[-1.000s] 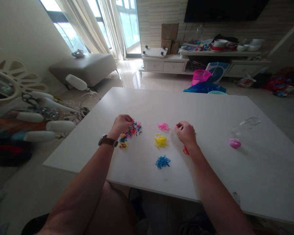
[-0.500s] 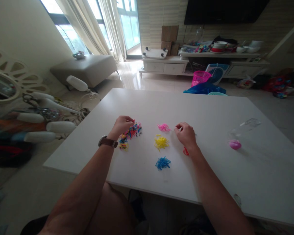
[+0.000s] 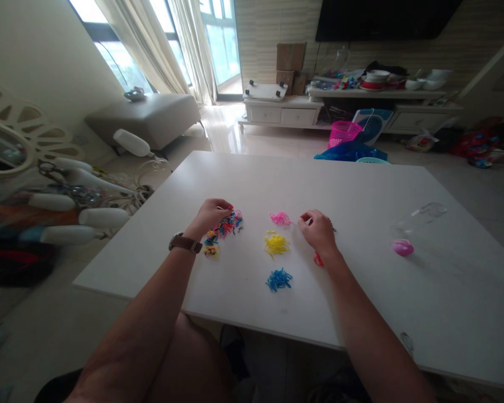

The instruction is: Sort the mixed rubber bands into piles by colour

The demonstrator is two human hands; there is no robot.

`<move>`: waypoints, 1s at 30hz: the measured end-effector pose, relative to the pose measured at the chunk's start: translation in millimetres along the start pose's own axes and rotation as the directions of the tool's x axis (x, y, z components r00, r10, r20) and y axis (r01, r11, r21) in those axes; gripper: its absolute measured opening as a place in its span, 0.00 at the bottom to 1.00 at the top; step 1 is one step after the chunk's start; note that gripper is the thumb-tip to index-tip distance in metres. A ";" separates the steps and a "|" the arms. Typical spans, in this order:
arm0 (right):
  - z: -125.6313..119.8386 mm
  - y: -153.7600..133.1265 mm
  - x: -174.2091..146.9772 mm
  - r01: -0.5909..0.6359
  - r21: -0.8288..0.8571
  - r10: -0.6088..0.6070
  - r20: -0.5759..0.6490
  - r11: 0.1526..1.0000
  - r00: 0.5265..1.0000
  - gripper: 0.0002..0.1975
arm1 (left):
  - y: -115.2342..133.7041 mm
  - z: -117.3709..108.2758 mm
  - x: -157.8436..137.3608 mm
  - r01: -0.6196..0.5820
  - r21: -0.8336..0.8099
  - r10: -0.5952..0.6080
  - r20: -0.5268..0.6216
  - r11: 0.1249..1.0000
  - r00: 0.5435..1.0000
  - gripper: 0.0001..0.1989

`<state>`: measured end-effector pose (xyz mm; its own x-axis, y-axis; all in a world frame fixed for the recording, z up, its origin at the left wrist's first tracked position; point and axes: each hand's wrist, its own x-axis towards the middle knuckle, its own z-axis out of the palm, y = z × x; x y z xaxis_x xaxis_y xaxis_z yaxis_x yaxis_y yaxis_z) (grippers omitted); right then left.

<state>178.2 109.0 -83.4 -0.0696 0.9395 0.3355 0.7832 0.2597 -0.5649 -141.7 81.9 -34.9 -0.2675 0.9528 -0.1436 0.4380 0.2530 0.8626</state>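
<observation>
Over the far edge of a mixed multicolour pile of small rubber bands (image 3: pixel 227 226), my left hand (image 3: pixel 213 214) is closed in a pinch, with a red rubber band (image 3: pixel 231 207) at its fingertips. My right hand (image 3: pixel 317 228) is held just right of the pink rubber bands (image 3: pixel 280 219), its fingers curled together; what they hold, if anything, I cannot make out. Yellow rubber bands (image 3: pixel 276 244) and blue rubber bands (image 3: pixel 279 279) lie in separate piles between my arms. Red rubber bands (image 3: pixel 318 259) show partly from under my right wrist. A dark bit peeks out behind that hand.
On the right of the white table (image 3: pixel 235 173) lie a purple-pink egg-shaped thing (image 3: pixel 403 247) and a clear plastic container (image 3: pixel 428 211). A small clear object (image 3: pixel 406 342) sits near the front edge. A lamp with white shades (image 3: pixel 105 218) stands off the left side.
My left hand has shifted very slightly to the right over the mixed pile. My right hand stays almost where it was, and the sorted piles look the same.
</observation>
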 end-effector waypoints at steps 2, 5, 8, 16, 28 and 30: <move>0.4 0.3 0.1 0.001 -0.001 -0.001 0.002 1.000 1.000 0.06 | -0.1 1.4 0.6 0.009 -0.060 -0.009 0.007 0.998 1.000 0.09; 0.6 0.5 0.1 0.003 0.001 -0.003 0.004 1.000 1.000 0.06 | 0.4 3.4 1.0 0.026 -0.181 -0.019 0.043 0.983 0.999 0.10; 0.5 0.2 0.0 0.007 -0.002 -0.007 0.007 1.000 1.000 0.06 | 0.9 4.0 0.5 0.025 -0.214 -0.010 0.071 0.977 0.997 0.12; 1.6 0.3 -0.4 0.008 -0.005 -0.008 0.011 1.000 1.000 0.06 | 2.6 3.6 -1.7 0.035 -0.213 -0.015 0.092 0.977 0.996 0.14; 1.3 -0.2 -0.8 0.004 -0.013 -0.004 0.026 1.000 1.000 0.06 | 5.5 8.9 2.9 0.301 -0.648 -0.208 0.218 0.699 0.953 0.08; 1.8 0.4 -0.8 0.006 -0.013 -0.005 0.026 1.000 1.000 0.06 | 5.3 9.0 3.3 0.323 -0.668 -0.214 0.242 0.670 0.946 0.11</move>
<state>177.5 108.8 -85.3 -0.0897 0.9436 0.3187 0.7906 0.2621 -0.5534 -132.5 87.9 -35.2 -0.1392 0.8881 -0.4380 -0.3663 0.3648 0.8560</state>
